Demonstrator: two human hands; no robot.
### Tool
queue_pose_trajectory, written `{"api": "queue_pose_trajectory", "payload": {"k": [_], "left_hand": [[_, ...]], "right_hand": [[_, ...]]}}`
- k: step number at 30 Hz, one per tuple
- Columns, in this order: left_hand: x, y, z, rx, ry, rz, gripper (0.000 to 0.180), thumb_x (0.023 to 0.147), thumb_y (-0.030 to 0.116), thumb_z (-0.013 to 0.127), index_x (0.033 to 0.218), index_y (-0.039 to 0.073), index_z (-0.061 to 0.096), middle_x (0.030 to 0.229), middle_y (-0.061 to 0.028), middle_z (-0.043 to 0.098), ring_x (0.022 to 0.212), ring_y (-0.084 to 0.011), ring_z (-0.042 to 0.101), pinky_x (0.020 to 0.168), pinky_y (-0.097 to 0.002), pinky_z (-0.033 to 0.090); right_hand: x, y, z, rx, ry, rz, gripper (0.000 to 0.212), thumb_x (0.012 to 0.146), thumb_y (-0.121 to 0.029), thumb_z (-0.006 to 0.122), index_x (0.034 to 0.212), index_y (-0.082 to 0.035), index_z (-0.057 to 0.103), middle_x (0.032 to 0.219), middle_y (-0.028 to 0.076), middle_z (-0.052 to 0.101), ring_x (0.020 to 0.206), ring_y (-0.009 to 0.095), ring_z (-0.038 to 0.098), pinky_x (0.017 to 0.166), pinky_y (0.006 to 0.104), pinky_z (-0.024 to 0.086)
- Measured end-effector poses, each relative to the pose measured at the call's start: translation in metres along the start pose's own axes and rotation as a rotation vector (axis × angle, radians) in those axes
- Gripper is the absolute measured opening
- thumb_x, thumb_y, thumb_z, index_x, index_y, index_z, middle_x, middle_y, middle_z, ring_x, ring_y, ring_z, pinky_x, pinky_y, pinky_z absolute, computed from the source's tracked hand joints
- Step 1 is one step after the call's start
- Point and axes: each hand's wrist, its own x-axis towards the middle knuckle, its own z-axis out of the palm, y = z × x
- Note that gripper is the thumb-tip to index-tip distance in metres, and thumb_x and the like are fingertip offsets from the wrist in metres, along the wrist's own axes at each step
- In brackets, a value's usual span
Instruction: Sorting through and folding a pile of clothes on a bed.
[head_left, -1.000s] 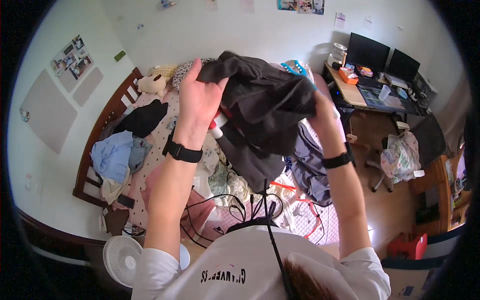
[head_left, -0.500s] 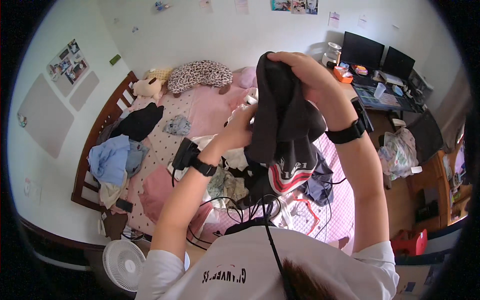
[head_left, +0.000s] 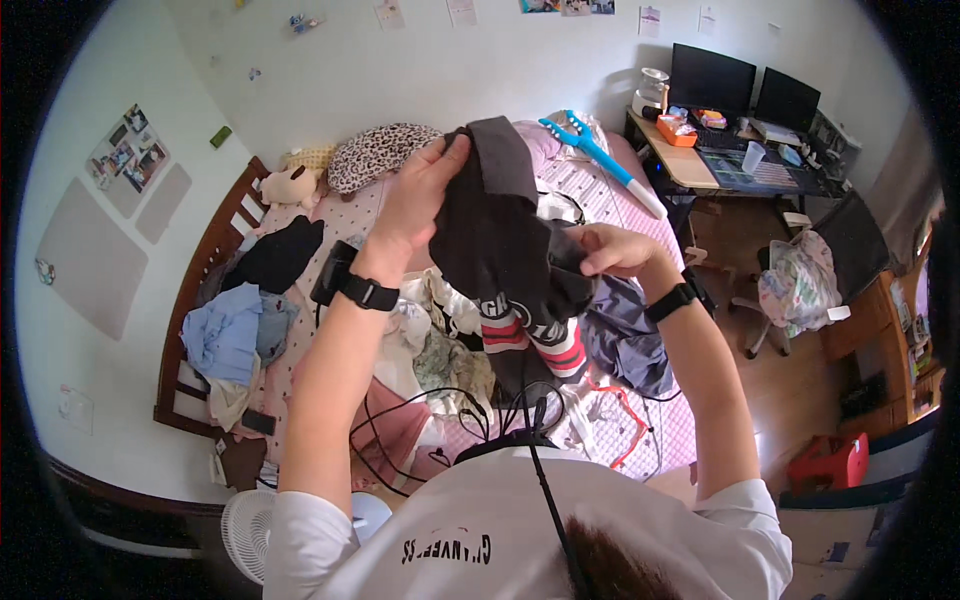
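Note:
A dark grey-black garment [head_left: 490, 235] hangs in front of me above the bed. It has a wide, lighter band at the top and two tube-like parts with red and white stripes at the bottom; whether these are legs or sleeves I cannot tell. My left hand [head_left: 418, 195] is closed on its upper left edge, thumb outward. Lower on the right, my right hand [head_left: 622, 250] pinches the garment's other side between thumb and fingers. Beneath it lie crumpled clothes, among them a dark blue-grey garment [head_left: 628, 340] and a pale patterned one [head_left: 445, 365].
More clothes, including a light blue shirt [head_left: 222, 330], lie along the bed's left side. A blue-and-white stick [head_left: 605, 165] and a leopard-print pillow [head_left: 375, 155] rest at the far end. Black cables [head_left: 400, 420] loop near my waist. A desk [head_left: 675, 160] and chair [head_left: 850, 240] stand right.
My left hand has risen to the garment's upper left edge. My right hand has dropped from its top to its right side. The garment has opened wider, showing both striped ends.

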Motion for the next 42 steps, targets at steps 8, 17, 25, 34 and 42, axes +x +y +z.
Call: {"api": "queue_pose_trajectory", "payload": {"k": [8, 17, 25, 34, 42], "left_hand": [[-0.001, 0.033, -0.03, 0.795, 0.048, 0.047, 0.023, 0.088, 0.018, 0.045, 0.094, -0.001, 0.057, 0.08, 0.0022, 0.058, 0.073, -0.0028, 0.045, 0.066, -0.0193, 0.039], [-0.004, 0.043, -0.037, 1.062, 0.14, 0.085, 0.026, 0.084, 0.021, 0.05, 0.092, -0.002, 0.058, 0.069, -0.0051, 0.06, 0.064, -0.006, 0.048, 0.061, -0.0236, 0.041], [0.006, 0.061, -0.035, 0.947, 0.265, 0.257, 0.027, 0.087, 0.018, 0.045, 0.096, -0.004, 0.056, 0.08, -0.0036, 0.061, 0.074, -0.0056, 0.049, 0.068, -0.0221, 0.04], [0.031, 0.101, -0.028, 1.471, 0.393, 0.67, 0.025, 0.083, 0.026, 0.052, 0.083, 0.002, 0.059, 0.064, -0.0186, 0.054, 0.058, -0.0277, 0.055, 0.054, -0.0311, 0.042], [0.032, 0.087, -0.034, 1.082, -0.163, -0.107, 0.032, 0.077, 0.021, 0.062, 0.099, -0.002, 0.058, 0.087, -0.0041, 0.061, 0.077, -0.0113, 0.055, 0.07, -0.0232, 0.044]], "right_hand": [[0.003, -0.074, -0.032, 0.232, 0.767, -0.285, 0.017, 0.075, -0.014, 0.05, 0.081, 0.0, 0.056, 0.08, 0.01, 0.06, 0.074, 0.021, 0.058, 0.074, 0.0316, 0.047], [0.014, -0.124, -0.027, 0.098, 0.846, -0.2, 0.018, 0.077, -0.02, 0.053, 0.084, -0.004, 0.057, 0.081, 0.008, 0.062, 0.072, 0.019, 0.06, 0.071, 0.0308, 0.049], [0.021, -0.144, -0.016, -0.194, 0.71, -0.526, 0.032, 0.08, -0.024, 0.052, 0.098, 0.002, 0.055, 0.092, 0.007, 0.06, 0.09, 0.018, 0.053, 0.082, 0.0277, 0.038], [0.017, -0.206, 0.031, -1.225, 1.195, -0.641, 0.027, 0.082, -0.022, 0.051, 0.085, 0.004, 0.057, 0.066, 0.006, 0.056, 0.058, 0.013, 0.049, 0.055, 0.0279, 0.042], [0.012, -0.225, 0.039, -1.57, 1.162, -0.653, 0.029, 0.08, -0.024, 0.055, 0.086, 0.004, 0.06, 0.071, 0.015, 0.061, 0.062, 0.019, 0.056, 0.058, 0.0307, 0.044]]}}
